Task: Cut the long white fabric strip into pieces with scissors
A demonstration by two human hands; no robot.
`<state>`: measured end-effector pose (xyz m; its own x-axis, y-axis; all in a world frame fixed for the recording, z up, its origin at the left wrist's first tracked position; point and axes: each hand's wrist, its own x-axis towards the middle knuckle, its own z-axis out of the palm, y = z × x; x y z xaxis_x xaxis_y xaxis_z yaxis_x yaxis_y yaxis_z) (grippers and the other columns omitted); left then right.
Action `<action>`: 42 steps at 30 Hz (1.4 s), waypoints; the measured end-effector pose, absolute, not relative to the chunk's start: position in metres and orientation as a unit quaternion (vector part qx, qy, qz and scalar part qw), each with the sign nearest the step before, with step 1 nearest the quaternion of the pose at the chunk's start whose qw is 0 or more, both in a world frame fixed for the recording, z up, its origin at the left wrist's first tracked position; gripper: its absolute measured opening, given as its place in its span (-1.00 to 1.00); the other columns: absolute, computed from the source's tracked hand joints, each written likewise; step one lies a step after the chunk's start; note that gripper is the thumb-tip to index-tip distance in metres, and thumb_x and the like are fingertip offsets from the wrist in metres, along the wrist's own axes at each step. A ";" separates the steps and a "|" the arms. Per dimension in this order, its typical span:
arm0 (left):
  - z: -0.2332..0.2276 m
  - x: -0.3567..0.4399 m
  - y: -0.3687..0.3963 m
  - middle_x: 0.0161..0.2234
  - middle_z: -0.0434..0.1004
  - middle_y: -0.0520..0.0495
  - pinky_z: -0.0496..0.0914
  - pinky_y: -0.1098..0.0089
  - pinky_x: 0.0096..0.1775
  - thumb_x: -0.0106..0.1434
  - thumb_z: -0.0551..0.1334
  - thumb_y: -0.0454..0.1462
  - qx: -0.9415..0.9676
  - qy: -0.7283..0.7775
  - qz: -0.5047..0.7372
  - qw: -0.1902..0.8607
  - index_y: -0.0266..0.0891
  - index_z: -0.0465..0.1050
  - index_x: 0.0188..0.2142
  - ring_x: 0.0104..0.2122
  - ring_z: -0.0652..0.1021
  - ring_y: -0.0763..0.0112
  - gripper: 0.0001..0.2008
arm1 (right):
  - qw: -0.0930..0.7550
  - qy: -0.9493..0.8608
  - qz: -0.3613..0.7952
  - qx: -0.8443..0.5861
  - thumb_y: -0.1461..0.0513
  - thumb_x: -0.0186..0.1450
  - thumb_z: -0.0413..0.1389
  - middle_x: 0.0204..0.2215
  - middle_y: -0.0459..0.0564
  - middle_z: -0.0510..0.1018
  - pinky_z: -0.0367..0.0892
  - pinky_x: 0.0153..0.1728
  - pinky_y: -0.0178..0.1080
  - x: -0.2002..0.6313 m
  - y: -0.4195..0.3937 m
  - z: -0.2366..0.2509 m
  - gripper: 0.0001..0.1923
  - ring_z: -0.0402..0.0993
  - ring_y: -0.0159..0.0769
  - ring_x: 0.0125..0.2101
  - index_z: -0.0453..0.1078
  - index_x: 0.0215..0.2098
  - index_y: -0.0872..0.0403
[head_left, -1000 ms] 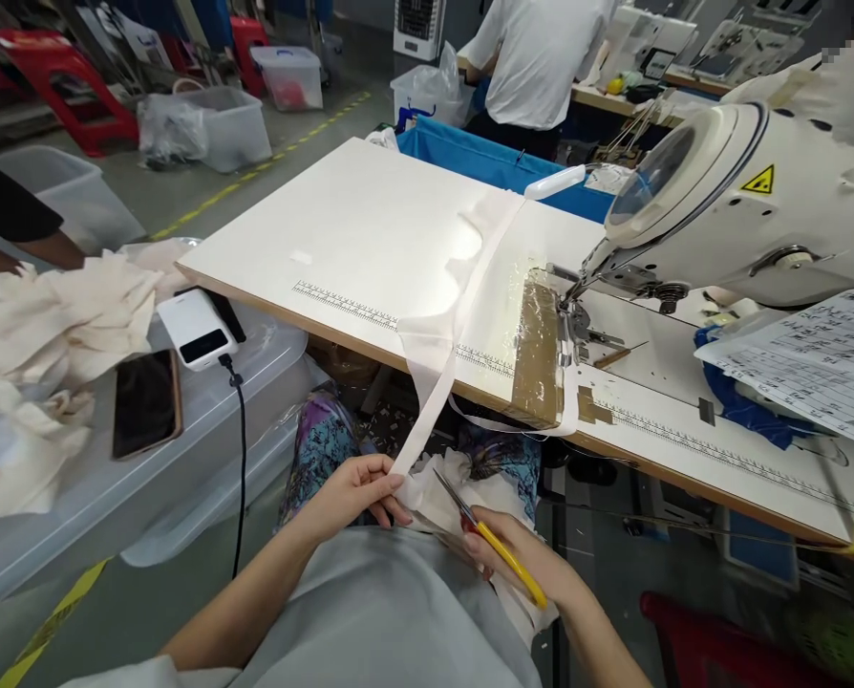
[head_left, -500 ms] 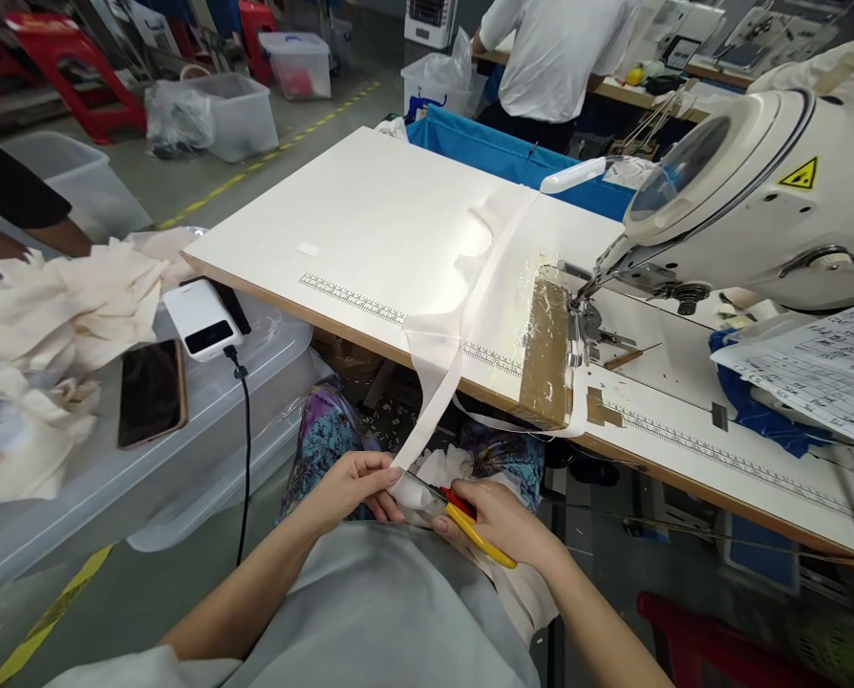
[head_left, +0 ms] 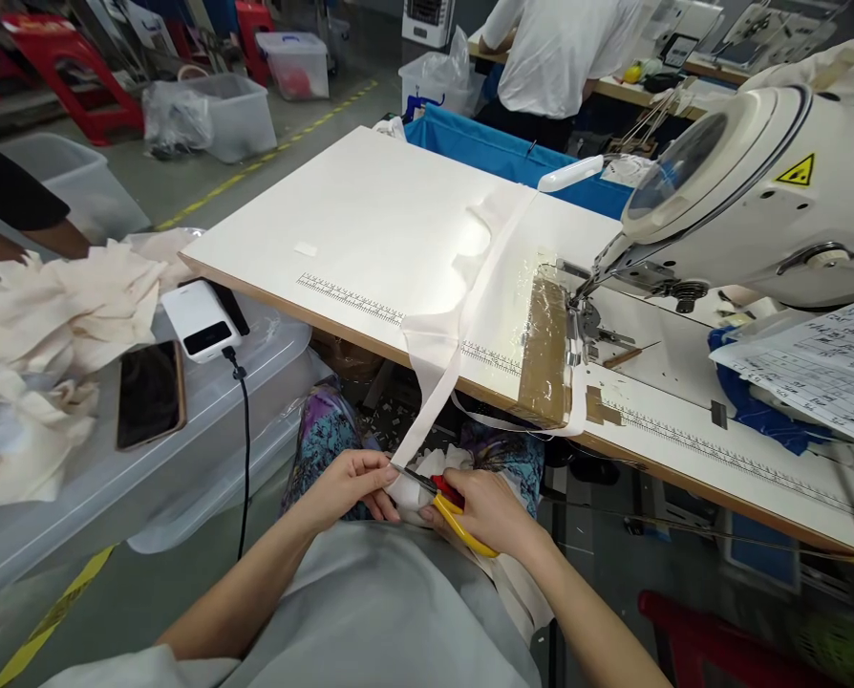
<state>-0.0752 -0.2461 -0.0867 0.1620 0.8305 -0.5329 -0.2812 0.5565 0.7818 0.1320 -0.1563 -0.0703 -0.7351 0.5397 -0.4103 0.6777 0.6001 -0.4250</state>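
A long white fabric strip (head_left: pixel 447 375) runs from the white sewing table (head_left: pixel 370 220) down over its front edge to my lap. My left hand (head_left: pixel 348 485) pinches the strip's lower end. My right hand (head_left: pixel 490 506) grips yellow-handled scissors (head_left: pixel 447 506), whose blades touch the strip right beside my left fingertips. More white fabric is bunched in my lap under both hands.
A white sewing machine (head_left: pixel 749 191) stands at the right, with papers (head_left: pixel 814 368) beside it. To the left, a clear bin lid (head_left: pixel 204 411) carries a phone (head_left: pixel 151 392), a power bank (head_left: pixel 199 320) and cream cloth (head_left: pixel 47 315). A person in a white shirt (head_left: pixel 556 48) works behind the table.
My right hand has brought the scissors up and left, from apart from the strip to blades against it next to my left hand. My left hand has stayed put.
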 end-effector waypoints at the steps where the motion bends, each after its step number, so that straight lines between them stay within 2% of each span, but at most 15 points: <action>1: -0.087 -0.075 -0.246 -0.59 0.57 -0.14 0.39 0.50 -0.51 0.07 0.32 0.09 0.268 0.519 0.385 0.714 -0.30 0.35 -0.46 -0.53 0.60 0.32 -0.53 | 0.123 0.884 -0.291 0.344 -0.18 0.26 -0.01 -0.62 -0.08 0.34 -0.15 -0.55 -0.31 0.131 -0.156 -0.070 -0.49 0.16 -0.38 -0.60 0.21 -0.55 0.06; 6: -0.085 -0.091 -0.241 -0.41 0.59 -0.15 0.39 0.42 -0.46 0.18 0.20 0.08 0.369 0.575 0.332 0.650 -0.30 0.40 -0.20 -0.51 0.56 0.35 -0.53 | 0.118 0.862 -0.326 0.370 -0.16 0.23 0.04 -0.66 -0.12 0.28 -0.13 -0.55 -0.32 0.138 -0.161 -0.074 -0.49 0.12 -0.41 -0.61 0.11 -0.59 0.05; 8: -0.084 -0.101 -0.231 -0.23 0.55 -0.17 0.41 0.37 -0.38 0.24 0.16 0.02 0.446 0.655 0.353 0.498 -0.25 0.37 -0.02 -0.43 0.54 0.35 -0.54 | 0.098 0.854 -0.340 0.381 -0.15 0.21 0.06 -0.65 -0.14 0.26 -0.12 -0.55 -0.33 0.145 -0.168 -0.076 -0.49 0.11 -0.41 -0.59 0.07 -0.58 0.04; 11: -0.083 -0.107 -0.205 -0.04 0.43 -0.21 0.39 0.25 -0.14 0.28 0.14 -0.07 0.543 0.699 0.393 0.249 -0.21 0.36 0.04 -0.11 0.47 0.20 -0.59 | 0.066 0.833 -0.383 0.394 -0.11 0.21 0.07 -0.62 -0.15 0.25 -0.10 -0.54 -0.34 0.155 -0.179 -0.077 -0.51 0.12 -0.41 -0.57 0.01 -0.57 0.04; 13: -0.083 -0.101 -0.185 0.00 0.39 -0.22 0.33 0.19 0.00 0.28 0.17 -0.09 0.597 0.660 0.412 0.195 -0.20 0.39 0.02 0.03 0.38 0.12 -0.62 | 0.044 0.816 -0.408 0.407 -0.08 0.21 0.08 -0.61 -0.16 0.24 -0.08 -0.54 -0.34 0.160 -0.184 -0.077 -0.52 0.14 -0.40 -0.56 -0.02 -0.55 0.03; 15: -0.085 -0.091 -0.170 -0.09 0.44 -0.18 0.32 0.23 -0.01 0.28 0.16 -0.08 0.616 0.615 0.440 0.222 -0.21 0.46 -0.12 -0.02 0.40 0.16 -0.70 | 0.018 0.801 -0.427 0.418 -0.06 0.21 0.08 -0.61 -0.17 0.22 -0.07 -0.54 -0.35 0.164 -0.187 -0.078 -0.53 0.14 -0.40 -0.56 -0.04 -0.54 0.02; 18: -0.104 -0.079 -0.164 -0.38 0.45 -0.07 0.35 0.38 -0.25 0.31 0.07 -0.02 0.546 0.617 0.470 0.318 -0.24 0.43 -0.35 -0.32 0.47 0.31 -0.64 | -0.023 0.786 -0.443 0.430 -0.05 0.21 0.07 -0.61 -0.17 0.21 -0.06 -0.55 -0.35 0.172 -0.188 -0.083 -0.56 0.11 -0.40 -0.56 -0.03 -0.53 0.02; 22: -0.149 -0.088 -0.187 -0.59 0.33 0.05 0.23 0.44 -0.50 0.28 0.04 -0.05 0.371 0.745 0.416 0.368 -0.23 0.32 -0.37 -0.59 0.40 0.38 -0.70 | -0.072 0.779 -0.443 0.438 -0.03 0.22 0.06 -0.60 -0.18 0.20 -0.03 -0.55 -0.34 0.184 -0.187 -0.094 -0.59 0.07 -0.41 -0.56 -0.01 -0.53 0.02; 26: -0.170 -0.099 -0.229 -0.72 0.14 0.14 0.12 0.45 -0.53 0.14 0.20 -0.18 0.340 0.794 0.368 0.344 -0.22 0.30 -0.40 -0.68 0.30 0.39 -0.84 | -0.081 0.772 -0.462 0.429 -0.01 0.22 0.05 -0.60 -0.18 0.21 0.00 -0.54 -0.35 0.186 -0.187 -0.096 -0.62 0.09 -0.41 -0.56 0.02 -0.52 0.03; 29: -0.144 -0.087 -0.253 -0.64 0.26 0.07 0.21 0.44 -0.49 0.22 0.14 -0.09 0.393 0.695 0.364 0.480 -0.25 0.38 -0.34 -0.60 0.37 0.38 -0.74 | -0.082 0.766 -0.475 0.426 -0.03 0.21 0.05 -0.61 -0.18 0.19 0.01 -0.54 -0.35 0.181 -0.186 -0.091 -0.61 0.10 -0.41 -0.55 0.03 -0.53 0.03; 32: -0.097 -0.070 -0.258 -0.35 0.45 -0.07 0.35 0.42 -0.39 0.29 0.07 0.00 0.424 0.520 0.358 0.649 -0.21 0.34 0.00 -0.39 0.48 0.32 -0.58 | -0.082 0.756 -0.485 0.432 -0.07 0.21 0.04 -0.60 -0.18 0.17 0.03 -0.52 -0.34 0.175 -0.183 -0.086 -0.59 0.10 -0.39 -0.54 0.05 -0.53 0.03; 34: -0.070 -0.063 -0.252 -0.33 0.45 -0.06 0.33 0.45 -0.39 0.28 0.13 -0.04 0.478 0.529 0.334 0.617 -0.16 0.35 -0.01 -0.37 0.47 0.34 -0.63 | -0.074 0.751 -0.491 0.435 -0.08 0.22 0.03 -0.60 -0.17 0.18 0.04 -0.51 -0.33 0.173 -0.182 -0.083 -0.58 0.10 -0.38 -0.53 0.06 -0.53 0.03; 36: -0.052 -0.060 -0.243 -0.37 0.42 -0.05 0.29 0.45 -0.39 0.29 0.13 -0.08 0.556 0.591 0.316 0.492 -0.19 0.45 -0.24 -0.41 0.42 0.38 -0.75 | -0.062 0.752 -0.493 0.432 -0.09 0.22 0.03 -0.59 -0.17 0.18 0.03 -0.51 -0.33 0.173 -0.181 -0.080 -0.58 0.10 -0.38 -0.53 0.06 -0.52 0.03; 39: -0.044 -0.061 -0.234 -0.25 0.40 -0.11 0.28 0.42 -0.36 0.31 0.09 -0.08 0.611 0.638 0.319 0.343 -0.24 0.41 -0.49 -0.44 0.38 0.45 -0.65 | -0.044 0.761 -0.490 0.423 -0.09 0.23 0.03 -0.59 -0.18 0.18 0.00 -0.51 -0.33 0.173 -0.180 -0.076 -0.57 0.08 -0.39 -0.54 0.06 -0.52 0.03; 42: -0.048 -0.061 -0.231 -0.10 0.44 -0.15 0.33 0.42 -0.41 0.30 0.10 -0.04 0.572 0.633 0.340 0.397 -0.26 0.40 -0.51 -0.52 0.41 0.52 -0.61 | -0.034 0.770 -0.484 0.415 -0.08 0.25 0.03 -0.60 -0.19 0.18 -0.04 -0.53 -0.33 0.173 -0.178 -0.073 -0.56 0.06 -0.41 -0.54 0.02 -0.52 0.03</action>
